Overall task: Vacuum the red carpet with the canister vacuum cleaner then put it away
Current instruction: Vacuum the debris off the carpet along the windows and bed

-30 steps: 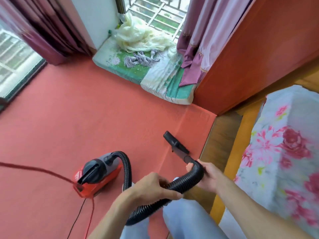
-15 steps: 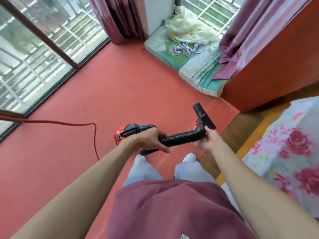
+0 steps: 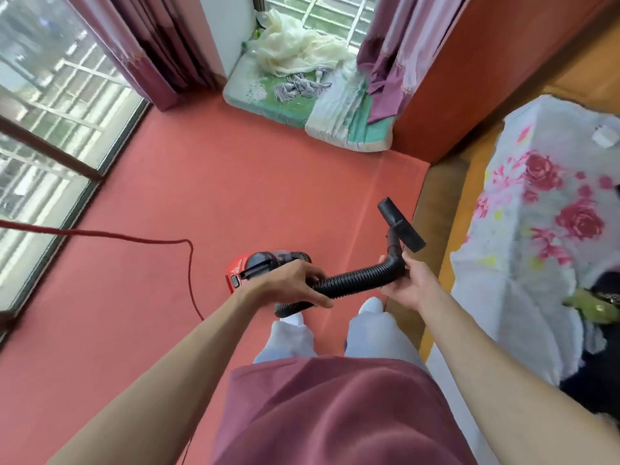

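Two hands grip black hose (image 3: 359, 278), lying left-right. L hand (image 3: 288, 283) wraps near canister vacuum (image 3: 250, 266); R hand (image 3: 407, 283) clasps bend, brush nozzle (image 3: 401, 224) pointing away over red carpet (image 3: 235, 186).

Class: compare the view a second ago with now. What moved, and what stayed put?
The person stood up, and the vacuum, earlier on the carpet, seems lifted. The nozzle now points up. Unchanged: the left hand and right hand both grip the hose; the cord trails left.

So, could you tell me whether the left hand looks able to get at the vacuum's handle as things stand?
Probably yes. The left hand grips the hose right beside the vacuum, with nothing between them, but it would have to release the hose first.
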Demonstrator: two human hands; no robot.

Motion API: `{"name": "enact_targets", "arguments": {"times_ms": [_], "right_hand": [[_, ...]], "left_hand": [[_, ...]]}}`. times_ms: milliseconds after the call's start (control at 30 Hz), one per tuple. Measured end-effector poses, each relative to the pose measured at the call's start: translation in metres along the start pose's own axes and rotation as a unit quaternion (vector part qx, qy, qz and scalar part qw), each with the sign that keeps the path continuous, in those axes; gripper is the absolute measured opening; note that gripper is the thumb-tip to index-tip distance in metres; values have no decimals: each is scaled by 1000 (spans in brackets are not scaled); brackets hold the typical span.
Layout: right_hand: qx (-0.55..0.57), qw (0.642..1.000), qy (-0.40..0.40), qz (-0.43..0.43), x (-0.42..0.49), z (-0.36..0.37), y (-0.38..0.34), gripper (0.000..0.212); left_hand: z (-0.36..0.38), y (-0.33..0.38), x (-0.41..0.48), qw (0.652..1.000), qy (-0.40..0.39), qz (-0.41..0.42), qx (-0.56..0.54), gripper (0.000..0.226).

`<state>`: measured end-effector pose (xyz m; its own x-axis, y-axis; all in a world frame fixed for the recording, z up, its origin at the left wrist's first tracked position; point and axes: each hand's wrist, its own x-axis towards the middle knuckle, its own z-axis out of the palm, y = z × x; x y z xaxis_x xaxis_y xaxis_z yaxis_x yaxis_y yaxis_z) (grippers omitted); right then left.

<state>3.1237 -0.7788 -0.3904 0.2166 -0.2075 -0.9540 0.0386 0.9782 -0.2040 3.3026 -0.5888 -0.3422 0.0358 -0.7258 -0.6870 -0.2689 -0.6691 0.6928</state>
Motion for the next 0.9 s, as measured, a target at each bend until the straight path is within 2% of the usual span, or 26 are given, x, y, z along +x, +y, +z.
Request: {"name": "enact_targets", "arguments": {"times_ms": [200, 467, 600, 733, 833, 900], "right_hand": [[66, 997, 20, 22, -15, -42, 86, 45], [126, 991, 20, 48, -54, -98, 160, 38], [177, 982, 11, 59, -71, -154, 211, 32], [232, 972, -1, 47, -86, -195, 255, 19], [271, 962, 0, 35, -102, -210, 286, 19], [302, 953, 2, 26, -110, -217, 307, 24]], "left_hand": [[24, -31, -49, 999, -31, -8, 8, 24], [85, -52, -92, 998, -49, -2, 51, 25], [131, -56, -123, 991, -83, -1, 104, 24], [160, -55, -147, 982, -96, -1, 161, 13], [173, -58, -162, 973, -118, -5, 200, 15], [176, -60, -169, 967, -127, -7, 221, 24]]}}
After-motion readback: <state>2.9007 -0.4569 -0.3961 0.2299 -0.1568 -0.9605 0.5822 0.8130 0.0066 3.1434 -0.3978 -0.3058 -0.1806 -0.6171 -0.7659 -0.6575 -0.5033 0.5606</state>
